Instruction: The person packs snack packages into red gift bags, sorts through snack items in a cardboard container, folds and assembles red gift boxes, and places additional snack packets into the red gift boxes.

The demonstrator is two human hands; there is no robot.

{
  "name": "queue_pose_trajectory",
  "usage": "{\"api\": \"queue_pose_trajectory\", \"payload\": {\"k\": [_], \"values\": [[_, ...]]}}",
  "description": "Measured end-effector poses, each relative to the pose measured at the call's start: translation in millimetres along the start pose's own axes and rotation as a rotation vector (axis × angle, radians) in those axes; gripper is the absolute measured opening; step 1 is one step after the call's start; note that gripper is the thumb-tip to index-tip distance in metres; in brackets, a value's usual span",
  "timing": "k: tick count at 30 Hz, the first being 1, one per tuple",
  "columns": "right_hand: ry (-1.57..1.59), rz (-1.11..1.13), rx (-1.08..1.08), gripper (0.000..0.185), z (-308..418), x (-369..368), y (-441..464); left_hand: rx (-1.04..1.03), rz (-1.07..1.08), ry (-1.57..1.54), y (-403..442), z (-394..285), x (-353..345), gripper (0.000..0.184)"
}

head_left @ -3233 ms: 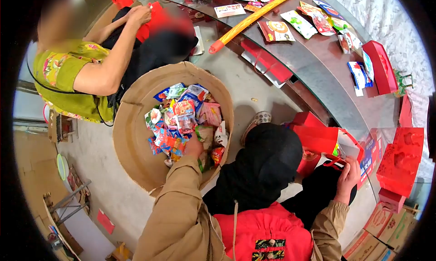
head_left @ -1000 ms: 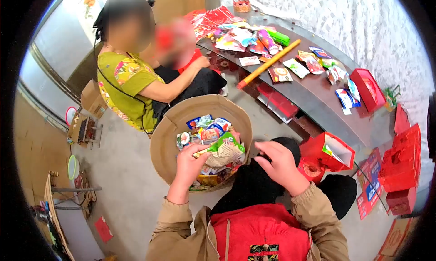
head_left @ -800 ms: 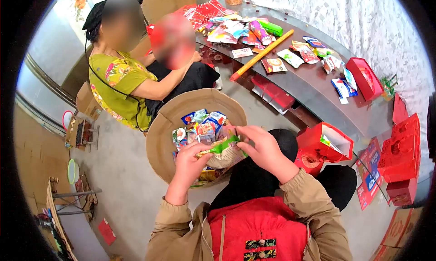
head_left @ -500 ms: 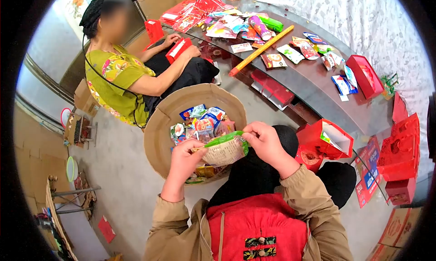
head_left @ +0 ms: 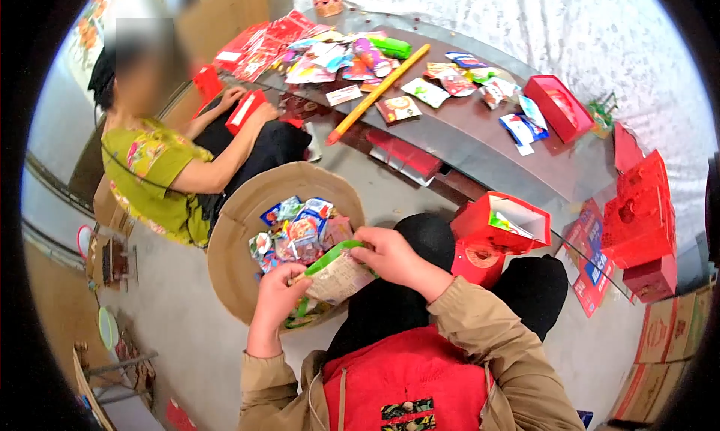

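My left hand point(head_left: 282, 290) pinches one end of a snack bag point(head_left: 339, 278), closed on its edge. My right hand point(head_left: 397, 257) is closed on the upper corner at the other end. The bag has a green band along the top and a pale printed panel facing me; whether it is torn open I cannot tell. It hangs over the near rim of a round cardboard tub point(head_left: 234, 206). Inside the tub lie several small snack packets point(head_left: 306, 232), some blue, red and white. Part of the tub's contents is hidden behind the bag and my left hand.
A person in a yellow-green top point(head_left: 161, 165) sits at left, hands on a red box point(head_left: 246, 111). A dark table point(head_left: 480, 142) carries snack packets, a yellow stick point(head_left: 382, 90) and an open red box point(head_left: 556, 110). Beside my knee stands a red gift box point(head_left: 499, 225); cartons point(head_left: 671, 333) stand at right.
The view has turned, so most of the scene sits further left. My hands still hold the snack bag, now a little closer together, and more of its green band shows.
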State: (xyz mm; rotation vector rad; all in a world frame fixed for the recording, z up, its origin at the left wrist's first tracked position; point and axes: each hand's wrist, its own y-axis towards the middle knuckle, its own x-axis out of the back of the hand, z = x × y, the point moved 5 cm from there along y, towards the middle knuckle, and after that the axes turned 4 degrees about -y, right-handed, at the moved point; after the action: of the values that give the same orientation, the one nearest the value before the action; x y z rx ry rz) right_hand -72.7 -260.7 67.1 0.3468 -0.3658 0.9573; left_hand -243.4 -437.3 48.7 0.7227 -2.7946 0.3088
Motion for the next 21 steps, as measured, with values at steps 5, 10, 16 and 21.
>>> {"api": "queue_pose_trajectory", "payload": {"k": [5,10,16,21], "values": [[-0.063,-0.104,0.147,0.013,3,4,2,0.159,0.148,-0.242,6,41,-13,0.012],[0.206,-0.298,-0.053,0.011,-15,53,11,0.137,0.131,-0.020,19,109,-15,0.024],[0.842,-1.010,-0.017,0.019,-70,141,-14,0.040,0.311,0.273,8,176,-35,0.042],[0.623,-0.707,-0.084,0.018,-63,83,-18,0.094,0.402,0.465,8,176,-39,0.039]]}}
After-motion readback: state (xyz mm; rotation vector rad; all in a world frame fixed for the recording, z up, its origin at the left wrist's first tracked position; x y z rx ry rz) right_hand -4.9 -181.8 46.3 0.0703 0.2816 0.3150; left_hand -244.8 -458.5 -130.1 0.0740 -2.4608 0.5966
